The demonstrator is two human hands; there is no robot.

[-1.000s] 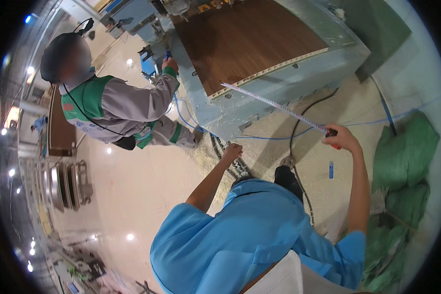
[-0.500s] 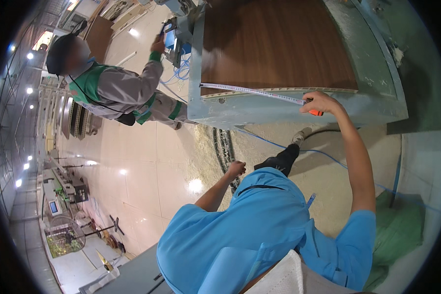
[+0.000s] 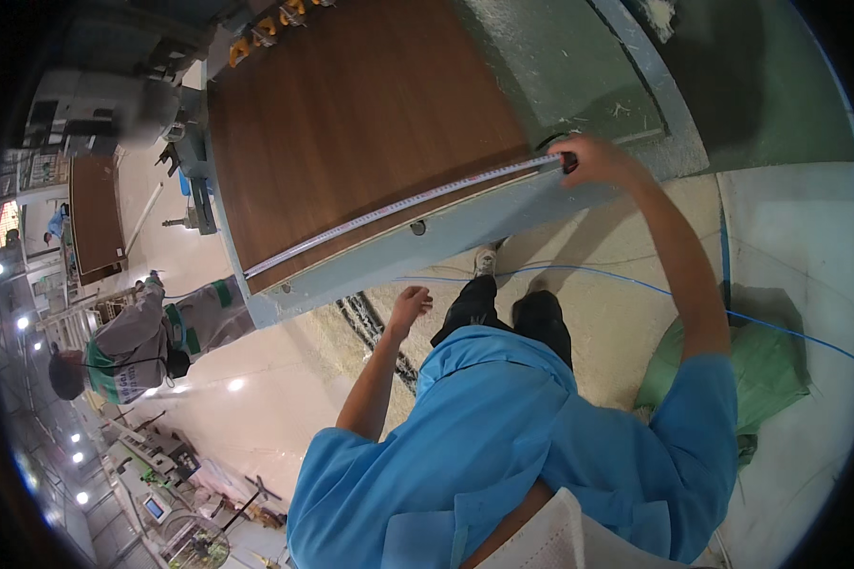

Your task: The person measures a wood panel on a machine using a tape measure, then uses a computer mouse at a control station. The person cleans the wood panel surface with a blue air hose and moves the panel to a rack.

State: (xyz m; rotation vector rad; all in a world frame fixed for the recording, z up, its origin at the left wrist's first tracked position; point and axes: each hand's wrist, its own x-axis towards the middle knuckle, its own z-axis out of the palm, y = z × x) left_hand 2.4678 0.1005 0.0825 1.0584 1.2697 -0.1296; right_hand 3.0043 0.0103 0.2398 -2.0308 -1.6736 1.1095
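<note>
A tape measure (image 3: 569,162) is gripped in my right hand (image 3: 598,161), which is closed around its case at the right end of a brown wood-grain panel (image 3: 370,123). Its pale blade (image 3: 399,206) runs out straight along the panel's near edge to the left corner. My fingers hide most of the case. The panel lies flat on a grey-blue machine table (image 3: 351,261). Over the floor hangs my left hand (image 3: 411,308), its fingers loosely curled and a little apart, holding nothing and touching nothing.
Orange clamp-like parts (image 3: 254,40) line the panel's far edge. A co-worker (image 3: 152,332) in grey and green stands left of the table. A blue hose (image 3: 626,282) crosses the floor near my feet. A green sack (image 3: 759,379) lies at the right.
My view has turned and moved closer to the panel. My right hand has drawn the tape case up to the panel's right end. The co-worker has moved away from the table.
</note>
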